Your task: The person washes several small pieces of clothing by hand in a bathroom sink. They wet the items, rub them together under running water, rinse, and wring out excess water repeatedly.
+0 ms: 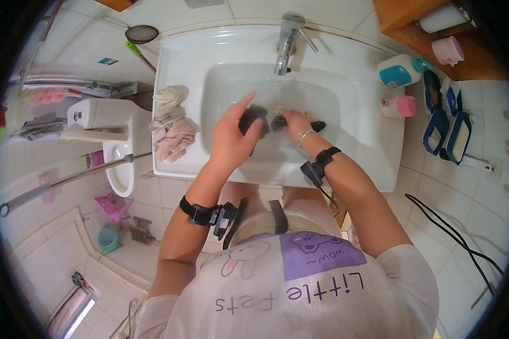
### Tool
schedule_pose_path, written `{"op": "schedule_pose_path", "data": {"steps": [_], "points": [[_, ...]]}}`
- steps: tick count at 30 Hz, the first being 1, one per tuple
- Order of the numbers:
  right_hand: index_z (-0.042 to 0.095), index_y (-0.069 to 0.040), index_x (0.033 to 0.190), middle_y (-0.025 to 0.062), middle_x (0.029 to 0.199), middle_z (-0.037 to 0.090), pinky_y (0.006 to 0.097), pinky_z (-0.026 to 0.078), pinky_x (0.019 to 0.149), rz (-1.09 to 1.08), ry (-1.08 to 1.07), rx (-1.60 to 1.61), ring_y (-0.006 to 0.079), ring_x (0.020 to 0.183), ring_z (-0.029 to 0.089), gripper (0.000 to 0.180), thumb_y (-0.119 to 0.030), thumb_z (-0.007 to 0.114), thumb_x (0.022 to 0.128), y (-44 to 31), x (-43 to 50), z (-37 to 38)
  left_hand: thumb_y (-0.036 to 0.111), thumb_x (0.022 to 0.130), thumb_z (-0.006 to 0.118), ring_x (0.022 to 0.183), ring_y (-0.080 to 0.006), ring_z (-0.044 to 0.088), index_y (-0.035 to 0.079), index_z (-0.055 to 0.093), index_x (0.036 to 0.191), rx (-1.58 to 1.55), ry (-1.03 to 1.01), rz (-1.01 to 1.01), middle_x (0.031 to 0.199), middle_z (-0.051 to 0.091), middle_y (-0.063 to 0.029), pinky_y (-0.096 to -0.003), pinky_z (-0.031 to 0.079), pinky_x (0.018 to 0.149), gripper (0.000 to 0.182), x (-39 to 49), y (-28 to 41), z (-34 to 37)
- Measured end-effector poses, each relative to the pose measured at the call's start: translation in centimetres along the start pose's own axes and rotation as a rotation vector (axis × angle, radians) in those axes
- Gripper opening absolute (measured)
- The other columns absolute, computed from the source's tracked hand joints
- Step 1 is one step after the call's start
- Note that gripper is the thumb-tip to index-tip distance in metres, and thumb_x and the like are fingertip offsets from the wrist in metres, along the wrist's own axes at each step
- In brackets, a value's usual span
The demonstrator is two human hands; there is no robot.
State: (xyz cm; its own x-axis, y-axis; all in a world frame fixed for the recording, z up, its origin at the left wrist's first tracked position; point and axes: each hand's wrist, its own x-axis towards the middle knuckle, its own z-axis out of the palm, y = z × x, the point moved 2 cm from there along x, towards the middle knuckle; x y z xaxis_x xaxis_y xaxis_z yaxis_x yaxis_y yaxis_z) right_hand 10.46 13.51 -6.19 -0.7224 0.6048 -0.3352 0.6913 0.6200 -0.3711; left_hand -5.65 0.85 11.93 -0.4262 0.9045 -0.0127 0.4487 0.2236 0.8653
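Observation:
Both hands are over the basin of a white sink [356,97], which holds water. My left hand [233,135] has its thumb and fingers spread around a dark wet cloth [254,118]; whether it grips the cloth cannot be made out. My right hand [297,126] has its fingers down on another dark cloth piece [278,123], with a dark end [318,126] showing on its far side. Something pale lies under the water by its fingertips. The chrome faucet [284,51] stands behind the basin, with no stream visible.
Wrung pale and pink cloths [176,127] lie on the sink's left ledge. On the right ledge stand a blue-labelled pump bottle [396,71] and a pink-capped jar [398,106]. Slippers [458,137] hang on the right wall. A grey pole [89,171] slants near the toilet [121,169].

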Motion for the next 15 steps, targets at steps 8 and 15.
{"op": "schedule_pose_path", "data": {"steps": [8, 15], "points": [[0.05, -0.007, 0.135, 0.0074, 0.131, 0.058, 0.0333, 0.047, 0.096, -0.05, -0.003, 1.362, 0.0161, 0.114, 0.056, 0.046, -0.006, 0.065, 0.091, 0.1, -2.0, -3.7, 0.018, 0.08, 0.073, 0.089, -0.0345, 0.069, 0.003, 0.049, 0.14, -0.124, -0.255, -0.135, 0.1, 0.07, -0.0187, -0.0394, 0.054, 0.081, 0.067, 1.6, -2.2, 3.7], [0.031, -0.01, 0.15, 0.0067, 0.141, 0.048, 0.0381, 0.028, 0.116, -0.292, -0.08, 1.382, 0.0213, 0.134, 0.044, 0.092, -0.023, 0.085, 0.076, 1.6, -5.3, -7.6, 0.017, 0.085, 0.073, 0.082, -0.0165, 0.066, 0.003, 0.064, 0.104, -0.448, -0.147, -0.22, 0.09, 0.069, -0.0085, -0.0316, 0.053, 0.076, 0.026, 2.5, 0.6, 6.9]]}}
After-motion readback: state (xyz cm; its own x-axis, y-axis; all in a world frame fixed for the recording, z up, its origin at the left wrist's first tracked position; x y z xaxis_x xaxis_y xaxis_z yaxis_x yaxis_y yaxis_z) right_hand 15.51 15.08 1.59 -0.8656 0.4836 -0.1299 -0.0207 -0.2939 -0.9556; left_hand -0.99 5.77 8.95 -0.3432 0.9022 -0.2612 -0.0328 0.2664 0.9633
